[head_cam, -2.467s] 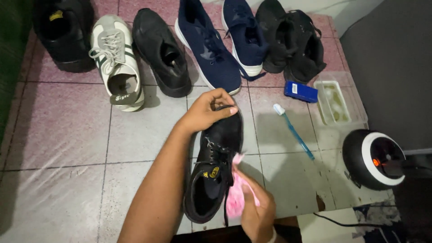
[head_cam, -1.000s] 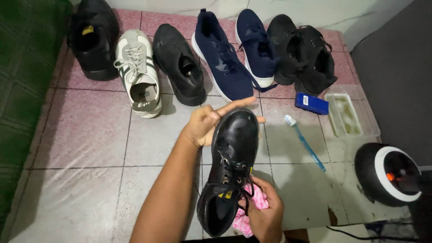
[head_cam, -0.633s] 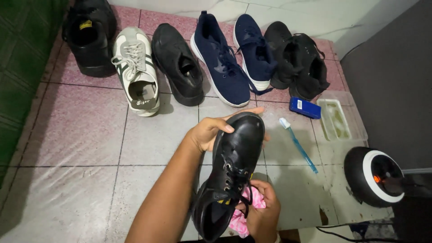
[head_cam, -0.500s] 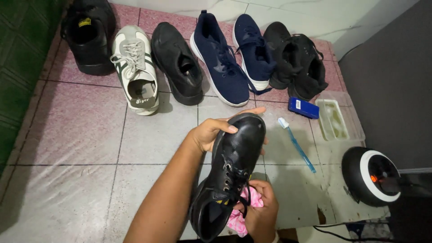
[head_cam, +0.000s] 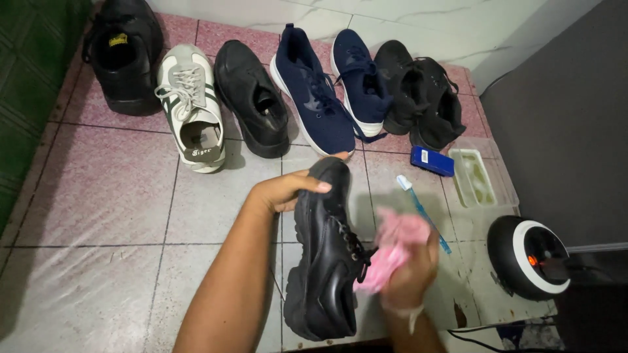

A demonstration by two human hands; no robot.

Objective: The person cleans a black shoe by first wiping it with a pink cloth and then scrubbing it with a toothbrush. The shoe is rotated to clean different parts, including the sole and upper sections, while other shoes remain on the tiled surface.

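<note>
My left hand [head_cam: 284,191] grips the toe of the black shoe [head_cam: 325,255], tilted on its side over the floor tiles [head_cam: 111,209]; my right hand [head_cam: 411,274] closes on a pink cloth [head_cam: 386,252] against its laces. Wiping appears underway; the shoe row [head_cam: 261,91] behind looks untouched.

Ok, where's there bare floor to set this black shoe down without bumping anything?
The widest bare patch of pink tiled floor lies left of the left hand, below the white and grey sneaker. The right side is crowded: a blue toothbrush, small blue box, clear plastic tray and round black and white device.
</note>
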